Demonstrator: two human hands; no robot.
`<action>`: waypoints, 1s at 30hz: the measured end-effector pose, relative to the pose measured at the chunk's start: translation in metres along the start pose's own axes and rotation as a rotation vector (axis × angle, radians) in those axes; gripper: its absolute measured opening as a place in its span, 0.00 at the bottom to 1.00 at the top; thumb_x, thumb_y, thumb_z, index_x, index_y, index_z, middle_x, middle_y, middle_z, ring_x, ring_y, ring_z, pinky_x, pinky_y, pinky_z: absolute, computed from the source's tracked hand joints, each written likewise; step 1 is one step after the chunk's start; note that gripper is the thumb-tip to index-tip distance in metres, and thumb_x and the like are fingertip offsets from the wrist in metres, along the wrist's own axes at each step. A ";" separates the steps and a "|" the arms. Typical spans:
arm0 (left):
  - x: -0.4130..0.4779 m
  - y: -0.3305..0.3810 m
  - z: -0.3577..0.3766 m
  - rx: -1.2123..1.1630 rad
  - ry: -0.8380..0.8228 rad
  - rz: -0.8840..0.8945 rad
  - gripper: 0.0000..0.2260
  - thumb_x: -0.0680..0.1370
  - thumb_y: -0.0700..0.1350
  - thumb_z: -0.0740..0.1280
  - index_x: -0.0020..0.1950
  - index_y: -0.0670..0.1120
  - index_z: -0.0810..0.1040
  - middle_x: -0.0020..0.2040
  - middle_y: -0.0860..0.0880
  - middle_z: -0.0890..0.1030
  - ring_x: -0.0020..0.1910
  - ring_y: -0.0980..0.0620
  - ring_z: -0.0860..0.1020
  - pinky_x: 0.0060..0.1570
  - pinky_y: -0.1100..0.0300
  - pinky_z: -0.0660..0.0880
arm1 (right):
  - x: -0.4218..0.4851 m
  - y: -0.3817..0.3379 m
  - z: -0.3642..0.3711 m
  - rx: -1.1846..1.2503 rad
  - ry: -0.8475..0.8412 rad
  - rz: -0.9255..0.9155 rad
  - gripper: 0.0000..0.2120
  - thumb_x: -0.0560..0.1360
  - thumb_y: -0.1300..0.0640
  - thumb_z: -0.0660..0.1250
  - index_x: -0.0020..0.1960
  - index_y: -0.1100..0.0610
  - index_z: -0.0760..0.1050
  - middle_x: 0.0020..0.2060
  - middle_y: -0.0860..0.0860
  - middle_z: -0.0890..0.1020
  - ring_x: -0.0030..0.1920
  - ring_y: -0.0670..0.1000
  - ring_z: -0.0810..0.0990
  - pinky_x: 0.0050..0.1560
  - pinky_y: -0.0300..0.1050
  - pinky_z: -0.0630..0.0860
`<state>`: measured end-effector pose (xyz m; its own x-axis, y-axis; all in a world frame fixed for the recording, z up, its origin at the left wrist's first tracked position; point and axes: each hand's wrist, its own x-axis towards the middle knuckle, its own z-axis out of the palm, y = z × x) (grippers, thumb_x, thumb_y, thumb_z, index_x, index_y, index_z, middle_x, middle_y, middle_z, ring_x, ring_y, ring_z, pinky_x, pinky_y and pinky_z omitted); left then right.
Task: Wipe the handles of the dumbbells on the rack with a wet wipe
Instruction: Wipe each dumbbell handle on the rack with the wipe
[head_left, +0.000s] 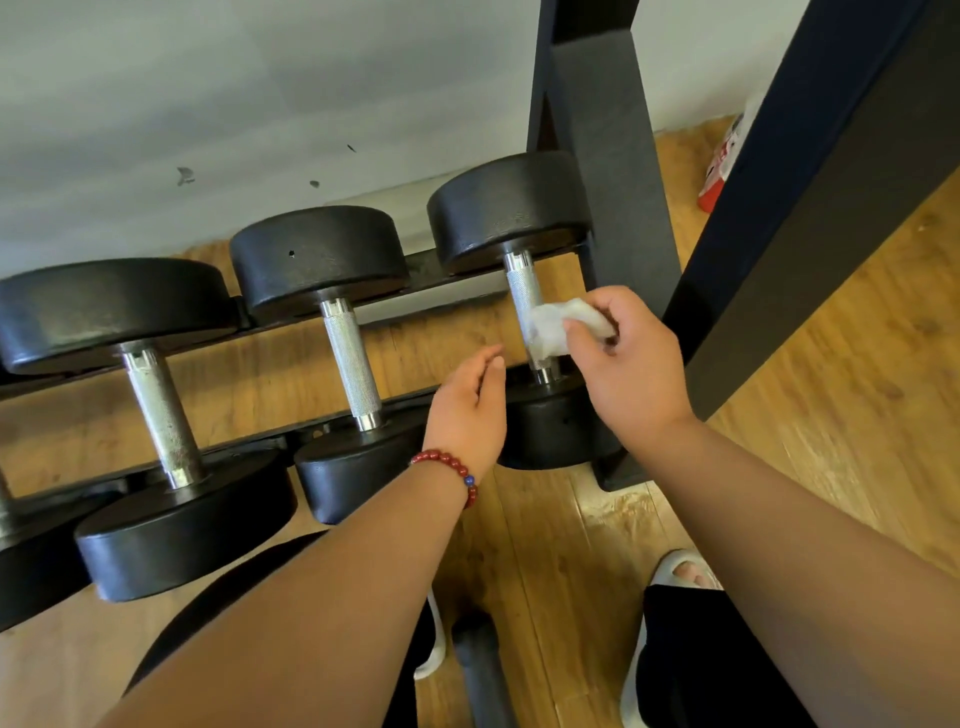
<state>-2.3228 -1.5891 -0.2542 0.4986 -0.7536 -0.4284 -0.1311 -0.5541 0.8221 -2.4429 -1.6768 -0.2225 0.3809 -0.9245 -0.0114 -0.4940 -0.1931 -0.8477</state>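
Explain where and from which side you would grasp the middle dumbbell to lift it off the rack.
Grip the knurled steel handle of the middle dumbbell, coming from above. It lies bare between two broad black heads, which rest on the rack's rails and look too wide for one hand. The left hand is empty and nearest.

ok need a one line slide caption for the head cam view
Right hand presses a wet wipe against the rightmost dumbbell's handle on the rack; left hand hovers empty.

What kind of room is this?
Probably a gym or home workout room: black dumbbells sit in a row on a rack, and the right hand wipes one handle with a wipe.
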 end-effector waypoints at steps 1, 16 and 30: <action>0.002 -0.003 0.003 0.000 -0.014 -0.003 0.16 0.83 0.53 0.54 0.70 0.55 0.70 0.67 0.55 0.73 0.66 0.56 0.70 0.69 0.52 0.68 | 0.004 0.001 0.002 -0.040 0.019 -0.048 0.05 0.77 0.58 0.66 0.49 0.50 0.72 0.42 0.44 0.75 0.41 0.39 0.75 0.40 0.24 0.68; 0.020 -0.033 0.031 -0.179 0.021 -0.044 0.15 0.84 0.47 0.52 0.62 0.55 0.76 0.59 0.58 0.76 0.60 0.62 0.72 0.64 0.60 0.67 | 0.065 0.047 0.016 -0.642 -0.347 -0.593 0.19 0.74 0.55 0.70 0.64 0.58 0.76 0.60 0.57 0.73 0.60 0.61 0.73 0.52 0.54 0.78; 0.022 -0.040 0.033 -0.193 0.049 -0.009 0.16 0.77 0.53 0.51 0.53 0.57 0.78 0.55 0.58 0.78 0.57 0.59 0.75 0.63 0.49 0.73 | 0.070 0.046 0.027 -0.729 -0.272 -0.752 0.10 0.73 0.52 0.68 0.48 0.59 0.80 0.55 0.58 0.77 0.56 0.60 0.70 0.40 0.55 0.80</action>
<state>-2.3348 -1.5953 -0.3085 0.5405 -0.7282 -0.4215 0.0382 -0.4792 0.8769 -2.4174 -1.7417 -0.2763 0.8970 -0.4011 0.1860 -0.3732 -0.9124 -0.1679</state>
